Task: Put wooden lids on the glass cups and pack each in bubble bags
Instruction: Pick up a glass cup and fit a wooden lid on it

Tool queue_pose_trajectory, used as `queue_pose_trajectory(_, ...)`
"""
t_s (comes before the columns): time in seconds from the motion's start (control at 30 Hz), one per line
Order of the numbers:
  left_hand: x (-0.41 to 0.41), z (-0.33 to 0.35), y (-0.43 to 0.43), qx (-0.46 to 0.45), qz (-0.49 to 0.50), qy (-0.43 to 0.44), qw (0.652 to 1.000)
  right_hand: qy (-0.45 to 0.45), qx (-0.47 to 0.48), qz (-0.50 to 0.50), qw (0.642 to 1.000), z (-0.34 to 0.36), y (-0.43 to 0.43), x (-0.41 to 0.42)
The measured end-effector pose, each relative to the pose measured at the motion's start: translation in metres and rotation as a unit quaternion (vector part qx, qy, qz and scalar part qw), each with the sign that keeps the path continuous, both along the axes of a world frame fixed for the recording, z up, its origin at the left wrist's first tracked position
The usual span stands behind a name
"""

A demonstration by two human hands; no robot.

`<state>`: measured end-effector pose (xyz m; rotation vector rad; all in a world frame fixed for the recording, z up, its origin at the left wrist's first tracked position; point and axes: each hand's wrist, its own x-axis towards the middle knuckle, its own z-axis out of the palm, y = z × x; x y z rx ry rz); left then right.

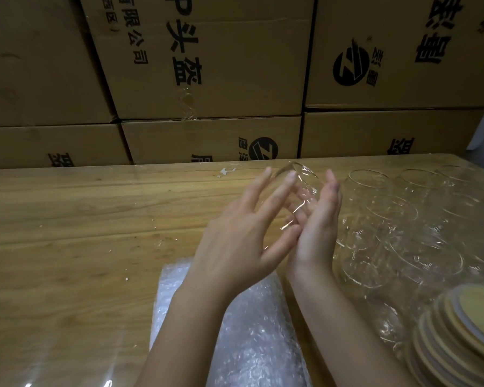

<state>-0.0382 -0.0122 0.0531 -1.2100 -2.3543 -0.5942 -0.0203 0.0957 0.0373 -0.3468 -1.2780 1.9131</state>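
Observation:
A clear glass cup [305, 185] is held tilted above the table between both hands. My left hand [243, 241] lies against its left side with fingers spread and nearly straight. My right hand [319, 227] cups its right side, fingers extended upward. Several more empty glass cups [397, 227] stand close together on the table to the right. A leaning stack of round wooden lids [458, 339] with pale sealing rings lies at the lower right. A pile of bubble bags [246, 336] lies flat under my forearms near the front edge.
The wooden table [81, 233] carries small bits of plastic scrap. Stacked cardboard boxes [207, 68] with black printing form a wall right behind the table's far edge. A clear plastic sheet [53, 367] lies at the lower left.

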Motion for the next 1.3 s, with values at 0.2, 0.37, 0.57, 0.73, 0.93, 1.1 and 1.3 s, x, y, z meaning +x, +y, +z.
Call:
queue_pose_trajectory(0.2, 0.004, 0.005, 0.006, 0.000, -0.066, 0.065, 0.996, 0.013, -0.049, 0.059, 0.997, 0.004, 0.006, 0.000)
queue_pose_trajectory(0.37, 0.002, 0.001, 0.008, 0.076, -0.072, -0.013, 0.994, -0.013, 0.024, 0.070, 0.997, 0.004, 0.003, 0.002)
queue_pose_trajectory(0.57, -0.005, -0.002, 0.005, 0.210, 0.009, -0.226, 0.951, -0.027, 0.187, 0.146, 0.971, -0.003, -0.012, 0.003)
queue_pose_trajectory(0.73, -0.019, 0.002, -0.008, 0.387, -0.028, -0.408, 0.826, 0.038, 0.318, 0.176, 0.931, 0.000, -0.023, 0.007)
queue_pose_trajectory(0.93, -0.034, -0.005, -0.021, 0.454, -0.085, -0.547, 0.698, 0.111, 0.491, 0.092, 0.859, -0.002, -0.035, 0.011)
queue_pose_trajectory(1.1, -0.032, -0.008, -0.013, 0.460, -0.109, -0.514, 0.715, 0.049, 0.422, 0.100, 0.899, 0.003, -0.031, 0.011)
queue_pose_trajectory(1.3, -0.027, -0.008, -0.003, 0.485, -0.146, -0.445, 0.738, 0.028, 0.262, 0.237, 0.935, 0.009, -0.013, 0.008)
